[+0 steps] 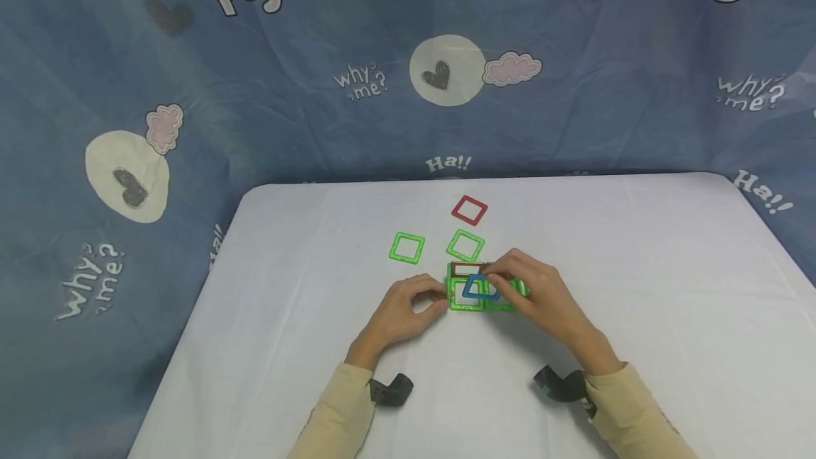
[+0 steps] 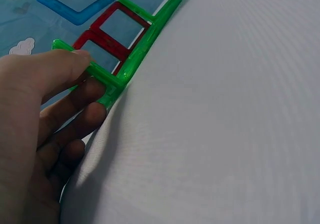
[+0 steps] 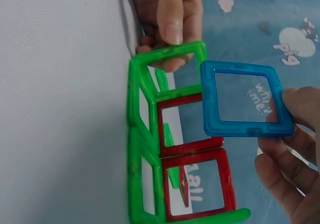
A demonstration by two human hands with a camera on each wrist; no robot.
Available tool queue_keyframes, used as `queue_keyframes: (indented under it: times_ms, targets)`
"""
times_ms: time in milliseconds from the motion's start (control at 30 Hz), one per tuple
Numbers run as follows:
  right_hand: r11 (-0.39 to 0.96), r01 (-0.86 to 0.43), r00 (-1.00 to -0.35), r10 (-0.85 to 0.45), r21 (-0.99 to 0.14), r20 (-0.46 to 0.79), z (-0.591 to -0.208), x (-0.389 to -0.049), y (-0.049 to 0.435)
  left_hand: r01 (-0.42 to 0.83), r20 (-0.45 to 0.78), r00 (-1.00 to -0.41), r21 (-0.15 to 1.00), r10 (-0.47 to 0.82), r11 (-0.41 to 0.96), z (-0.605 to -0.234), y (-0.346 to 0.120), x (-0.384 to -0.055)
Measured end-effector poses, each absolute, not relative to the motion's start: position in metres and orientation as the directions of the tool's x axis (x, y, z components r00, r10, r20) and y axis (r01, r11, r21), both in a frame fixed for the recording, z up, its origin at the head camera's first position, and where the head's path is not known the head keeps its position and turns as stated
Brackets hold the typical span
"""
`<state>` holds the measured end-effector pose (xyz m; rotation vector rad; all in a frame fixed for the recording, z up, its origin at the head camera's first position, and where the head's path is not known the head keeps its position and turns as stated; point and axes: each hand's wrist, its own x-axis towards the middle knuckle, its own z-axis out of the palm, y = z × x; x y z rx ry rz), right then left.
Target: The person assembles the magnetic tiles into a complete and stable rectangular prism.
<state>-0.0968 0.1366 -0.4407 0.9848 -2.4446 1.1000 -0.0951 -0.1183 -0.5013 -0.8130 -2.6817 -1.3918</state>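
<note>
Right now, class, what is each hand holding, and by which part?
The right hand pinches a blue frame by one edge; the left hand pinches the green end frame by one edge.

Looking forward and down from the head, taking in table and curtain from farther back. Peering close from each wrist, tilting sideways, sharing blue frame and red frames.

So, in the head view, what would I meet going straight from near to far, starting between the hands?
Joined green and red frames, then the loose green square behind them, then the loose red square, then the blue patterned cloth.
</note>
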Motion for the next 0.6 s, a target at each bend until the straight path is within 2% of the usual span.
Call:
queue_keyframes:
  times_ms: [367, 600]
  targets:
    - [0.451, -0.709, -0.704, -0.502, -0.543, 0.502, -0.4448, -0.0957, 0.1307, 0.458, 0.247, -0.861, 0.756, 0.444, 0.468, -0.5012, -0.1186, -0.0952]
    - [0.479, -0.698, -0.715, -0.510, -0.533, 0.478, -0.4442, -0.0944, 0.1289, 0.457, 0.243, -0.861, 0.756, 0.447, 0.469, -0.5005, -0.1183, -0.0957]
